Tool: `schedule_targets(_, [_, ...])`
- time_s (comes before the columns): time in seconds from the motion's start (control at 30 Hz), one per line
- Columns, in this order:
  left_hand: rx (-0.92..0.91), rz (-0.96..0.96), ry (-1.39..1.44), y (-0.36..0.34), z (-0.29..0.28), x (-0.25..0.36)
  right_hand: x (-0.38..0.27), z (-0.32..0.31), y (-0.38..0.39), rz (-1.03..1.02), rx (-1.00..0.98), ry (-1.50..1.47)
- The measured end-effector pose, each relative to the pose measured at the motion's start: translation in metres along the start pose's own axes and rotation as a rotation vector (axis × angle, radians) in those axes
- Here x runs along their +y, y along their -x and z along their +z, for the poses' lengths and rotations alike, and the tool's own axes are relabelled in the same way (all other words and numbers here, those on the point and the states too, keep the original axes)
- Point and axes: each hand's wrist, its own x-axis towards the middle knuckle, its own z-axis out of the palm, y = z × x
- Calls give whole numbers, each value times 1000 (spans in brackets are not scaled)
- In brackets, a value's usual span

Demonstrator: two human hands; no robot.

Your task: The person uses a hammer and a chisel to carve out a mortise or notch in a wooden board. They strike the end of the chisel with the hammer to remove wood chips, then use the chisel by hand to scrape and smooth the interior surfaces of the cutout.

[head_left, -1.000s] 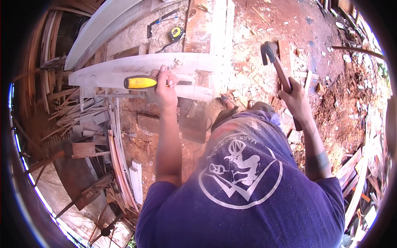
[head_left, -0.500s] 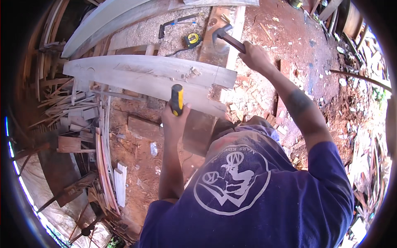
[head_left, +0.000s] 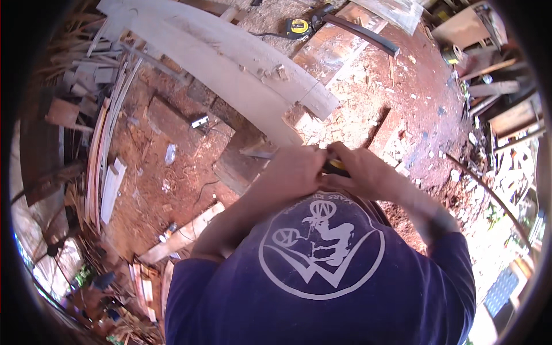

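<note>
Close in front of my chest, my two hands meet around a chisel with a black and yellow handle (head_left: 336, 167). My right hand (head_left: 363, 172) is closed on the handle. My left hand (head_left: 292, 171) is closed along the chisel, and a flat grey blade (head_left: 260, 154) shows at its left side. Just beyond lies a long pale board (head_left: 230, 77) with a notch cut at its near right end and a few chips on top. Farther off, a hammer (head_left: 362, 33) rests on a brown plank, held by neither hand.
A yellow and black tape measure (head_left: 298, 26) sits beside the hammer's head. Thin wood strips (head_left: 103, 155) are stacked at the left. A short white offcut (head_left: 113, 190) and a pale plank (head_left: 183, 233) lie on the reddish ground. Scrap wood crowds the right edge.
The hammer has left my right hand and now lies on the plank. Both hands have come together at my chest on the chisel, which my left hand held upright before. The view has turned.
</note>
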Motion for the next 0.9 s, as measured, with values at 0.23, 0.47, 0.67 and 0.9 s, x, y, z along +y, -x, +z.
schedule_targets(0.23, [581,258,99,-2,71,42,83,34,85,161,188,-255])
schedule_targets(0.47, [396,-297,694,-8,137,25,97,59,88,65,397,-297])
schedule_targets(0.67, [474,-342,1369,-41,125,35,85,72,67,-72,569,-360])
schedule_targets(0.9, [443,-324,1483,-45,128,33,79,75,62,-85,582,-341])
